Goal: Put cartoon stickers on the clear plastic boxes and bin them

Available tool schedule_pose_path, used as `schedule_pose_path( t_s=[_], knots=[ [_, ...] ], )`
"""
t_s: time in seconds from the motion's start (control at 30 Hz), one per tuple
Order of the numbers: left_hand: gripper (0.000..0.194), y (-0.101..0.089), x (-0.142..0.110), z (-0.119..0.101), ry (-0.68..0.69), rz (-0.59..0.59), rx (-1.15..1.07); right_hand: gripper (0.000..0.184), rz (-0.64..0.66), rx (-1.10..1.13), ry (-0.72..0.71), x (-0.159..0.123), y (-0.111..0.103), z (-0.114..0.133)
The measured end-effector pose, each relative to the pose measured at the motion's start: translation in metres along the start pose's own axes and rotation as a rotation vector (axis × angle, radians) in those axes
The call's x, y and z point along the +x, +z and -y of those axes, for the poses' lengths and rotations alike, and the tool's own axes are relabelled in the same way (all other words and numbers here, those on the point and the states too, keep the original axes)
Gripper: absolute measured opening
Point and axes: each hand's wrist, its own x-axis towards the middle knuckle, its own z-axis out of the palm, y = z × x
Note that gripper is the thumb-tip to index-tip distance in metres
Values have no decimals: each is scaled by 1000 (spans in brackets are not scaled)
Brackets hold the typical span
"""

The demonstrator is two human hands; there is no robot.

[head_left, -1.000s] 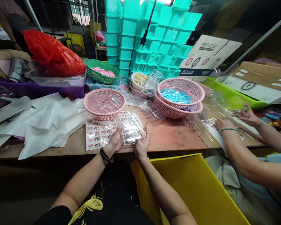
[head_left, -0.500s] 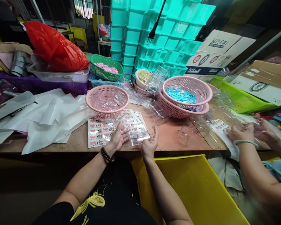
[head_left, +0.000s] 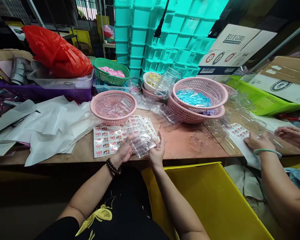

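Observation:
A clear plastic clamshell case (head_left: 142,142) is held between my two hands over the table's front edge. My left hand (head_left: 125,149) is closed on its left side, thumb on top. On the right side, my right hand (head_left: 157,151) grips the case near its corner. Sticker sheets (head_left: 106,141) printed with small cartoon animals lie flat on the table, partly under the case. Just behind them stands a pink basket (head_left: 113,106) containing clear plastic pieces.
White backing sheets (head_left: 52,123) are heaped at left. Stacked pink baskets (head_left: 200,95) with blue pieces stand right of centre, near loose clear cases (head_left: 168,113). A co-worker's hands (head_left: 262,143) work at far right. A yellow bin (head_left: 210,200) is below the table edge.
My left hand has come in from beside the case and closed on its left side. The case has shifted slightly left and tilted. The co-worker's hands have moved apart.

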Motion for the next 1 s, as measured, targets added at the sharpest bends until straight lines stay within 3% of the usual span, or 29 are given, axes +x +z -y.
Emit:
schedule_pose_path(
  t_s=[0.2, 0.4, 0.7, 0.87, 1.0],
  knots=[
    [49, 5, -5, -2, 14, 4, 1, 96, 14, 49, 26, -4, 3, 4],
    [47, 5, -7, -4, 26, -21, 24, 90, -25, 70, 10, -6, 9, -2],
    [48, 24, -11, 13, 200, -104, -56, 85, -72, 76, -71, -12, 17, -13],
    [47, 19, -4, 11, 176, -116, -71, 89, 23, -43, -131, -12, 15, -14],
    [43, 8, -2, 0, 118, -145, -102, 87, 191, -259, -199, -3, -10, 0]
  ],
)
